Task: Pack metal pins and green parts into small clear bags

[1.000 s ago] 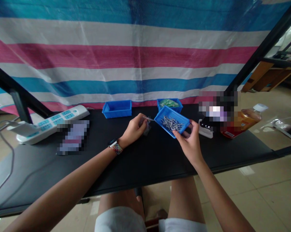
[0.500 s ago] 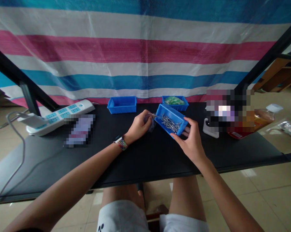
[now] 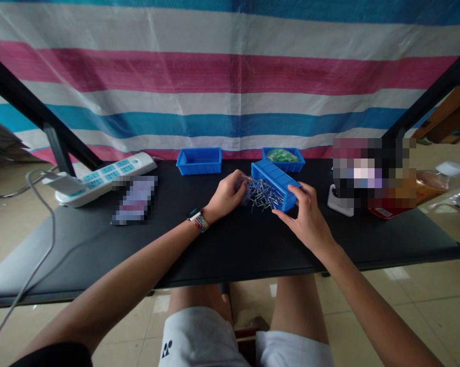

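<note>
My right hand grips a small blue bin and holds it tipped steeply toward the left, its ribbed underside facing up. Several small metal pins are spilling from its mouth toward the black table. My left hand, with a colourful watch band on the wrist, is closed on a small clear bag held at the bin's mouth.
An empty blue bin and a blue bin with green parts stand at the table's back edge. A white power strip lies back left. A white device and an amber bottle sit at the right. A striped tarp hangs behind.
My right hand has tilted the bin from nearly level to steeply tipped left, and the pins have slid out toward my left hand. The camera view has shifted slightly.
</note>
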A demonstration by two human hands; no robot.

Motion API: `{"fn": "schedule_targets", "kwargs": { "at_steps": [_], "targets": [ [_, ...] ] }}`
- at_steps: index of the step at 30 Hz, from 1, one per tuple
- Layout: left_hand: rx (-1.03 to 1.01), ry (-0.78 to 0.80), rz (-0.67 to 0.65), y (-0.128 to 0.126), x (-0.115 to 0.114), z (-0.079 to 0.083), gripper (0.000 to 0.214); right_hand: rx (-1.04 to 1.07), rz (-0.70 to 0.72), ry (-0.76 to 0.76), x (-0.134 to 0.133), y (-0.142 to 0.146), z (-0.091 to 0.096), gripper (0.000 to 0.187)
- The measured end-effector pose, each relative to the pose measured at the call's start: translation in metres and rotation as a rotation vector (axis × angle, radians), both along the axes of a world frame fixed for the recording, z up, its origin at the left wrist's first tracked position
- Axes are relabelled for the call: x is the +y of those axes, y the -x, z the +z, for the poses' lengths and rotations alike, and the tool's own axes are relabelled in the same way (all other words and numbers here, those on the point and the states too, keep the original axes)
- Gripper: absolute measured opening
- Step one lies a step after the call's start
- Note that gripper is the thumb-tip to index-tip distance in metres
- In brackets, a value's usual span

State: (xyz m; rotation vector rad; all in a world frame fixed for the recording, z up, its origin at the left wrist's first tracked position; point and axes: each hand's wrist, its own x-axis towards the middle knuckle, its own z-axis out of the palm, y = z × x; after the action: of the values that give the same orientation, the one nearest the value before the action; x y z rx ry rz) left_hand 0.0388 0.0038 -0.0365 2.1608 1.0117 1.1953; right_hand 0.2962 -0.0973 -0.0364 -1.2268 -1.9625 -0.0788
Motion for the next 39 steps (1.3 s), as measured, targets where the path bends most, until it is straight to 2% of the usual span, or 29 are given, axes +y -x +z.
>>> {"fn": "schedule_targets", "kwargs": {
  "at_steps": [9,16,22,25,27,30,32,34,36,39],
  "targets": [
    [0.078,-0.043,-0.004,-0.001,-0.004,0.005,0.010,-0.069,-0.041,-0.014,-0.001,-0.007,0.002,0.070],
    [0.197,-0.113,-0.066,0.001,-0.009,0.006,0.016,-0.119,-0.051,-0.049,0.000,-0.020,0.002,0.069],
    [0.287,-0.117,0.000,0.001,-0.014,0.010,0.021,-0.247,-0.079,-0.105,-0.003,-0.040,0.006,0.068],
    [0.317,-0.129,0.061,0.000,-0.015,0.010,0.029,-0.200,-0.097,-0.114,-0.001,-0.048,0.012,0.068],
    [0.336,-0.139,0.076,0.000,-0.015,0.011,0.035,-0.076,-0.101,-0.127,0.005,-0.049,0.016,0.069],
    [0.355,-0.162,0.040,0.001,-0.015,0.012,0.044,0.210,-0.085,-0.140,0.030,-0.045,0.024,0.077],
    [0.364,-0.170,0.004,0.001,-0.014,0.013,0.051,0.404,-0.067,-0.105,0.058,-0.038,0.028,0.079],
    [0.369,-0.162,-0.025,0.001,-0.013,0.013,0.055,0.544,-0.050,-0.030,0.094,-0.029,0.032,0.071],
    [0.384,-0.151,-0.049,0.002,-0.013,0.012,0.056,0.607,-0.035,0.082,0.134,-0.018,0.036,0.063],
    [0.447,-0.144,-0.081,0.002,-0.013,0.010,0.059,0.547,-0.066,0.217,0.187,0.002,0.044,0.048]
  ]
}}
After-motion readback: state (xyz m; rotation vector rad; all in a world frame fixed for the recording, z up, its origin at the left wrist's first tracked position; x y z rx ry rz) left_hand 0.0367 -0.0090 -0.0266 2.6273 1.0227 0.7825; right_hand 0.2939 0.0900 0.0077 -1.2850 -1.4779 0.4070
